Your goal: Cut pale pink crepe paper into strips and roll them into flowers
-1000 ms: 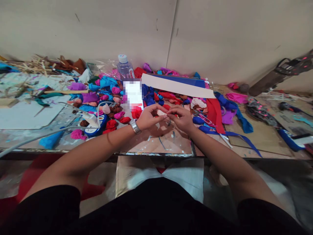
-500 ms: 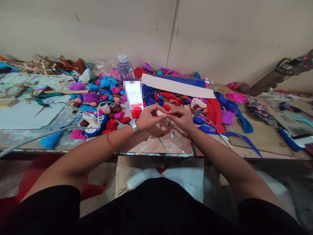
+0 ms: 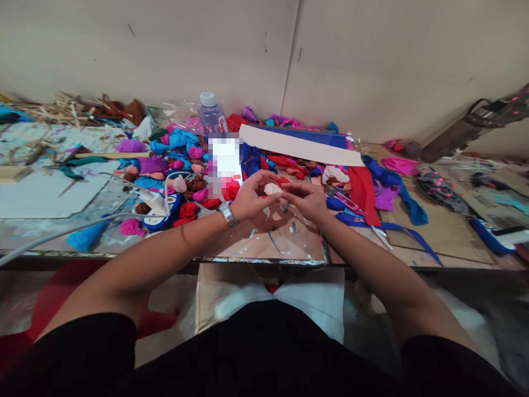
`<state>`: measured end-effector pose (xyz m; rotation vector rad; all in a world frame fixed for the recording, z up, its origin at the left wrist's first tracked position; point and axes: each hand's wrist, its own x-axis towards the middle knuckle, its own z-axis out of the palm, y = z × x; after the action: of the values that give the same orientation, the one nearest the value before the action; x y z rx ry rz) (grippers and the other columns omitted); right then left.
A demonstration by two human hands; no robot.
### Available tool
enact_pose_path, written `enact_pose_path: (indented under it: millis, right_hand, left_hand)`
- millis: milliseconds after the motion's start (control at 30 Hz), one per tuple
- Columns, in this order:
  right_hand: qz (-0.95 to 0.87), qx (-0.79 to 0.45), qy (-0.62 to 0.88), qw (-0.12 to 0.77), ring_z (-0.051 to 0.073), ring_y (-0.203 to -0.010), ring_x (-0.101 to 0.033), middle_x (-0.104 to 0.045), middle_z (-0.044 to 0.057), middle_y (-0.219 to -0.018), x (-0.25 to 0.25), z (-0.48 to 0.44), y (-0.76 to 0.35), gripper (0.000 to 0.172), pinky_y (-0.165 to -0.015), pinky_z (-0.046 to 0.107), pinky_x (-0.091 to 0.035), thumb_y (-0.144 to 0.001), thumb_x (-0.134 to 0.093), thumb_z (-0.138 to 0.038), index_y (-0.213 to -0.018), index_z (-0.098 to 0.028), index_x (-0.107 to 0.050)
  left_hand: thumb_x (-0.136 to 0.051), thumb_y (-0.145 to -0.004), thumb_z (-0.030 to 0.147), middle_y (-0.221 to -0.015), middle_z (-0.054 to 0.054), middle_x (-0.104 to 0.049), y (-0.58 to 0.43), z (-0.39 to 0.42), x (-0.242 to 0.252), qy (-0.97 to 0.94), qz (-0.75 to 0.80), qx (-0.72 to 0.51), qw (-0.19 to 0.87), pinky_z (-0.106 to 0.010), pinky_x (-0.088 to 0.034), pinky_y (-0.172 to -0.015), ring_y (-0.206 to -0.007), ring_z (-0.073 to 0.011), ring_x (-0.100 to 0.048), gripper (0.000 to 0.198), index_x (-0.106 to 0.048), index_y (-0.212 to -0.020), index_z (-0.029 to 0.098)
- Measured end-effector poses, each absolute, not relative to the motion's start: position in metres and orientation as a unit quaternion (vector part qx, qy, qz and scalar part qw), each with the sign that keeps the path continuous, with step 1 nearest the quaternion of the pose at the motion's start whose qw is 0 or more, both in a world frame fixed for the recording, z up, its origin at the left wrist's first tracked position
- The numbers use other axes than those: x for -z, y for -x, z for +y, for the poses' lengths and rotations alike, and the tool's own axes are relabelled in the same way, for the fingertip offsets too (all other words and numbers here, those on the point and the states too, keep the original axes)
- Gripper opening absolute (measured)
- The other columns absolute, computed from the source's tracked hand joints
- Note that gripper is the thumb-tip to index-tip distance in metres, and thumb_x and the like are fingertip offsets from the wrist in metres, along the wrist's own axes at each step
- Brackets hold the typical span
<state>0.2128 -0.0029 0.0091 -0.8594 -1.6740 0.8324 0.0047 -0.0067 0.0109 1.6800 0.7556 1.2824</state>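
Between my two hands is a small pale pink piece of crumpled crepe paper (image 3: 271, 189), partly covered by the fingers. My left hand (image 3: 251, 199), with a metal watch (image 3: 228, 214) on its wrist, is closed on the paper's left side. From the right, my right hand (image 3: 308, 199) pinches the same piece with thumb and fingertips. Both are raised a little over the worktable (image 3: 285, 242). Just beyond them lie red crepe paper rosettes (image 3: 231, 190) and a lit phone (image 3: 226, 160), partly blurred out.
A power strip (image 3: 159, 218) with a cable sits left of my hands. Behind stand a water bottle (image 3: 211, 117) and a long pale paper strip (image 3: 301, 145). Red strips (image 3: 363, 193), a pink cutter (image 3: 349, 202) and blue ribbon (image 3: 400, 229) lie right. Pliers (image 3: 72, 170) rest far left.
More of the pale pink crepe paper shows between my hands now. My fingers have shifted slightly around it; the arms and the table things stay where they were.
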Motion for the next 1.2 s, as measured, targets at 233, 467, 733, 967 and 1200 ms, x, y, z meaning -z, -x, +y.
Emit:
enact_pose_path:
  millis: [233,467,733,967,1200]
  right_hand:
    - [-0.702,-0.304,0.306,0.566,0.018,-0.076,-0.073,-0.080,0.004,-0.082,-0.010,-0.001,-0.210,0.020,-0.071,0.033,-0.057,-0.080,-0.090,-0.045,-0.088,-0.028,-0.087]
    - [-0.716,-0.299,0.337,0.533,0.018,-0.077,-0.072,-0.080,0.004,-0.088,-0.011,-0.003,-0.212,0.019,-0.072,0.032,-0.057,-0.085,-0.085,-0.042,-0.093,-0.024,-0.084]
    - [-0.717,-0.309,0.357,0.513,0.023,-0.088,-0.076,-0.083,0.006,-0.095,-0.010,-0.003,-0.212,0.022,-0.082,0.037,-0.058,-0.086,-0.085,-0.044,-0.095,-0.024,-0.085]
    - [-0.732,-0.276,0.362,0.507,0.021,-0.082,-0.074,-0.082,0.006,-0.089,-0.009,-0.003,-0.212,0.027,-0.077,0.035,-0.056,-0.089,-0.080,-0.049,-0.091,-0.022,-0.084]
    - [-0.762,-0.218,0.368,0.486,0.020,-0.079,-0.073,-0.082,0.006,-0.091,-0.018,-0.004,-0.215,0.027,-0.073,0.033,-0.055,-0.092,-0.077,-0.048,-0.090,-0.022,-0.083]
  left_hand:
    - [-0.087,-0.082,0.044,-0.104,-0.007,-0.072,-0.004,-0.003,-0.008,-0.680,0.299,-0.525,0.414,-0.026,-0.057,-0.069,-0.084,-0.0144,-0.069,0.048,-0.063,-0.114,0.017]
    - [-0.090,-0.079,0.046,-0.108,-0.008,-0.071,-0.005,-0.004,-0.010,-0.679,0.298,-0.533,0.407,-0.025,-0.055,-0.070,-0.086,-0.0142,-0.070,0.053,-0.064,-0.115,0.017]
    - [-0.091,-0.078,0.042,-0.102,-0.007,-0.075,-0.004,-0.003,-0.007,-0.654,0.292,-0.528,0.456,-0.026,-0.058,-0.073,-0.086,-0.0155,-0.073,0.055,-0.062,-0.117,0.017]
    - [-0.090,-0.079,0.038,-0.112,-0.010,-0.077,-0.003,-0.004,-0.011,-0.654,0.292,-0.518,0.468,-0.030,-0.060,-0.079,-0.091,-0.0162,-0.073,0.044,-0.068,-0.111,0.016]
    - [-0.091,-0.077,0.041,-0.098,-0.009,-0.078,-0.002,-0.002,-0.012,-0.638,0.318,-0.504,0.488,-0.031,-0.060,-0.072,-0.080,-0.0166,-0.073,0.043,-0.073,-0.105,0.015]
